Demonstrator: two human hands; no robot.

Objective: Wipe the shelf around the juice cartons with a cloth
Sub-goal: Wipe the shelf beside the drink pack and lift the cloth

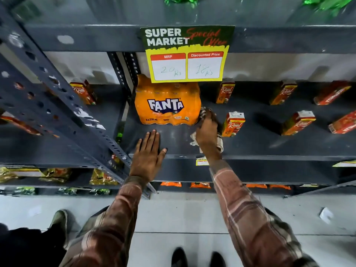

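The dark shelf (260,143) holds scattered cartons (233,123) and a Fanta pack (167,105). My right hand (207,132) is clamped on the cloth (219,144), pressing it to the shelf between pack and nearest carton. My left hand (149,153) lies flat, fingers spread, in front of the pack.

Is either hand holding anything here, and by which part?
The right hand holds the cloth, bunched at its middle under the palm, ends sticking out both sides. The left hand holds nothing; it lies flat on the shelf.
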